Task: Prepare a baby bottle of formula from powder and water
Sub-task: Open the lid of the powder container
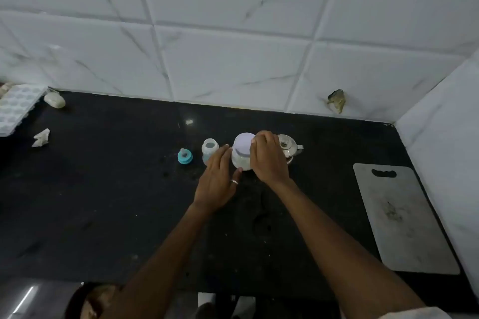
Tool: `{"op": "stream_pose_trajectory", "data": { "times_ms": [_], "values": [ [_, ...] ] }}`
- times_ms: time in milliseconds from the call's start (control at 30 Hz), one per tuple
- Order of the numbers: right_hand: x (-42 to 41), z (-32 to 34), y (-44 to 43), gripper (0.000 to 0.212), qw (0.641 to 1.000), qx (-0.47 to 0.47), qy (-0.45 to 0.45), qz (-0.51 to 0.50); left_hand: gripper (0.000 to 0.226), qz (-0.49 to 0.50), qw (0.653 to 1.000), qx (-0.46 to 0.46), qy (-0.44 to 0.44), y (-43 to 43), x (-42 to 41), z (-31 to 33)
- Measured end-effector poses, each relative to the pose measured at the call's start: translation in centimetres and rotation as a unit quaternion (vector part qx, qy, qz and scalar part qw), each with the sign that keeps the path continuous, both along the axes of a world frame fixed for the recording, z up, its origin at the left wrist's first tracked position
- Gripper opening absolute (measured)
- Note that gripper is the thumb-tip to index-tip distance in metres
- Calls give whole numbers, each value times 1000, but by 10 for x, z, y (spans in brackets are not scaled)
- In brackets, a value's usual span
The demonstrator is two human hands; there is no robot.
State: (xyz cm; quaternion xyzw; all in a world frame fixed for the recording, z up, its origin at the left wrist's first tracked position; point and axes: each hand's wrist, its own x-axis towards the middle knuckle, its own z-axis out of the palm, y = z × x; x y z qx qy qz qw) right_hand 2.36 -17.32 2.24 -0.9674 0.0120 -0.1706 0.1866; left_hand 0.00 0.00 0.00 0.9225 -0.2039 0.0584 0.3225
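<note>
A clear jar of white powder (239, 159) with a pale lilac lid (243, 143) stands in the middle of the black counter (103, 202). My left hand (217, 179) cups the jar's left side. My right hand (268, 156) grips the lid's right rim from above. Just left of the jar stands an open baby bottle (209, 150) with a little liquid in it. Its teal ring with the teat (185, 156) lies further left on the counter. A small steel kettle (287, 146) sits behind my right hand, partly hidden.
A grey cutting board (399, 220) lies at the right near the tiled side wall. At the far left are a white ice tray (15, 109), a pale lump (55, 100) and a crumpled tissue (41, 138). The tiled wall runs behind.
</note>
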Motion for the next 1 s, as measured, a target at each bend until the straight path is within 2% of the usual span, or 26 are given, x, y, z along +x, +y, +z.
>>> {"op": "stream_pose_trajectory", "data": {
  "times_ms": [67,233,333,533,733,900,967,1000],
  "values": [
    [7,2,4,33,999,10,43,-2,72,-3,998,-53,47,-5,5,-7],
    [18,3,13,65,989,-25,147,-12,93,-26,987,-92,129,-21,22,-29],
    [22,0,20,78,984,-56,170,-18,93,-53,984,-110,126,-28,35,-42],
    [33,0,35,97,971,-136,176,-87,104,-22,965,-172,199,-32,61,-60],
    [40,4,46,85,955,-190,198,-112,94,-37,964,-171,200,-39,80,-73],
    [44,-2,42,60,956,-209,190,-84,55,-47,952,-107,283,-41,81,-68],
    [46,-5,40,56,958,-218,175,-66,49,-64,936,-131,319,-50,90,-91],
    [46,-6,38,55,957,-226,172,-62,44,27,939,-77,333,-46,102,-96]
  ]
}}
